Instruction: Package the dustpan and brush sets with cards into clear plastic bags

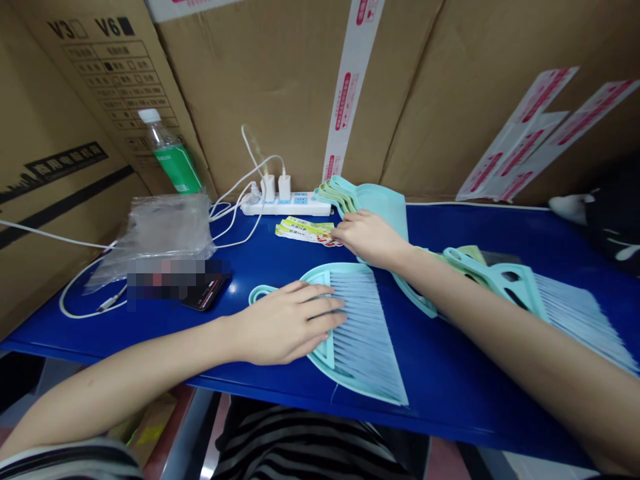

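Observation:
A light-blue hand brush (363, 327) lies on a light-blue dustpan (316, 268) near the table's front edge. My left hand (290, 321) rests over the brush's head, its fingers stretched out flat towards the bristles. Farther back, my right hand (371, 239) has its fingers drawn together at the right end of some yellow-green printed labels (303, 230). Just behind that hand lies a stack of light-blue and green dustpans (387, 200), partly hidden by the hand and forearm. More brushes (575, 313) lie to the right, beyond my right forearm.
A white power strip (285, 205) with plugged-in chargers and cables sits against the cardboard boxes (270, 80). On the left are clear plastic bags (167, 230), a green-labelled bottle (175, 160) and a dark phone (206, 290). A black item (615, 207) is at far right.

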Tool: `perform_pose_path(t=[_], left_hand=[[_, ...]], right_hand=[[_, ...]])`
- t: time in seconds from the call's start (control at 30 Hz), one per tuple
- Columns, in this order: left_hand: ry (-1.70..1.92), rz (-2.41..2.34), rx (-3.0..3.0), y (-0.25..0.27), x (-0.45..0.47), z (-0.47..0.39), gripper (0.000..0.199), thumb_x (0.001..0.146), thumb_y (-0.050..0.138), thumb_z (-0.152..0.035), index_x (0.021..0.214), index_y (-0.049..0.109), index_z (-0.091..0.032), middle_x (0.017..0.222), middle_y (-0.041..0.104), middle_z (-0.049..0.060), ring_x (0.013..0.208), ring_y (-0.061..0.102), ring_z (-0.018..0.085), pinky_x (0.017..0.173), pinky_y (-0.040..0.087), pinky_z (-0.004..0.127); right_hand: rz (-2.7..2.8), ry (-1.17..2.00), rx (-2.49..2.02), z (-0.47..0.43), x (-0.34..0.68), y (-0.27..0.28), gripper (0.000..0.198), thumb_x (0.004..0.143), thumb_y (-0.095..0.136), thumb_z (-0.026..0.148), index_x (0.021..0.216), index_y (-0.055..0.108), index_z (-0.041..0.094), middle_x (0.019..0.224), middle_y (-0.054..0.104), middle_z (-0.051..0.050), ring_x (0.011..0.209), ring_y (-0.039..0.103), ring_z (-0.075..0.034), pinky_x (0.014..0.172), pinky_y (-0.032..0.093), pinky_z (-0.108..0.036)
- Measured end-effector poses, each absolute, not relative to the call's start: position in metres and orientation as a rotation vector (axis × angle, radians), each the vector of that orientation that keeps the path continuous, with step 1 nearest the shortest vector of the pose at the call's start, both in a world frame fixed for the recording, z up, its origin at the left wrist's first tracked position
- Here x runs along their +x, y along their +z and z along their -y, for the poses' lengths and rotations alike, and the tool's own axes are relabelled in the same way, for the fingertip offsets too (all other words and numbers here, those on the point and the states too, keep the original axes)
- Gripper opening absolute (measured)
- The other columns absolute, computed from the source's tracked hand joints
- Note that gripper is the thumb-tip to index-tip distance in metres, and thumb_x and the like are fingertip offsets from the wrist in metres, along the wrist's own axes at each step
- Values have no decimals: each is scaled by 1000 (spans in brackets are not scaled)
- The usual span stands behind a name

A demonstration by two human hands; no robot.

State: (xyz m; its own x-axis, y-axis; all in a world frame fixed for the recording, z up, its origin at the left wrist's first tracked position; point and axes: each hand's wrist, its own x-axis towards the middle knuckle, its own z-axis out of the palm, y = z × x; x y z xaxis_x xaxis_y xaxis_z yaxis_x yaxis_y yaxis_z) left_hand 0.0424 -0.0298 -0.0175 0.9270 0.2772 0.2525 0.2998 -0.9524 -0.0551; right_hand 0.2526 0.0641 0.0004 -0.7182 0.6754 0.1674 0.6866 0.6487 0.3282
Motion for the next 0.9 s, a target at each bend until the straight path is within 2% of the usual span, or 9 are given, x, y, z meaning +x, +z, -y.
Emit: perform_pose_path(t=[0.27, 0.5, 0.73, 0.9], left_hand=[[-391, 430, -2989, -18, 42, 31, 36, 100, 32, -24, 123, 56, -13, 125, 64, 7, 123, 51, 24, 99, 41, 36], [-386, 416, -2981, -18, 42, 30, 35, 100, 33, -24, 121, 58, -12, 120, 65, 9, 120, 53, 25, 95, 43, 37], [-359, 379, -3043, -16, 42, 30, 36, 101, 30, -22, 125, 54, -12, 130, 62, 5, 124, 50, 24, 98, 41, 36], [-368, 350, -3032, -16, 43, 30, 36, 101, 29, -23, 123, 55, -12, 122, 66, 8, 120, 53, 23, 95, 42, 35]], right_hand=[[2775, -601, -1133, -67, 257, 3, 19, 85, 53, 7, 82, 70, 15, 75, 70, -9, 74, 58, -21, 64, 30, -30], [2769, -595, -1125, -65, 258, 5, 20, 85, 52, 7, 81, 70, 15, 75, 70, -10, 76, 59, -21, 64, 32, -31], [2780, -592, -1150, -63, 255, 10, 19, 84, 52, 7, 80, 69, 14, 77, 70, -11, 77, 60, -22, 65, 33, -31], [2782, -591, -1157, -62, 255, 13, 17, 84, 53, 8, 79, 69, 14, 78, 70, -12, 78, 61, -23, 65, 34, -31]])
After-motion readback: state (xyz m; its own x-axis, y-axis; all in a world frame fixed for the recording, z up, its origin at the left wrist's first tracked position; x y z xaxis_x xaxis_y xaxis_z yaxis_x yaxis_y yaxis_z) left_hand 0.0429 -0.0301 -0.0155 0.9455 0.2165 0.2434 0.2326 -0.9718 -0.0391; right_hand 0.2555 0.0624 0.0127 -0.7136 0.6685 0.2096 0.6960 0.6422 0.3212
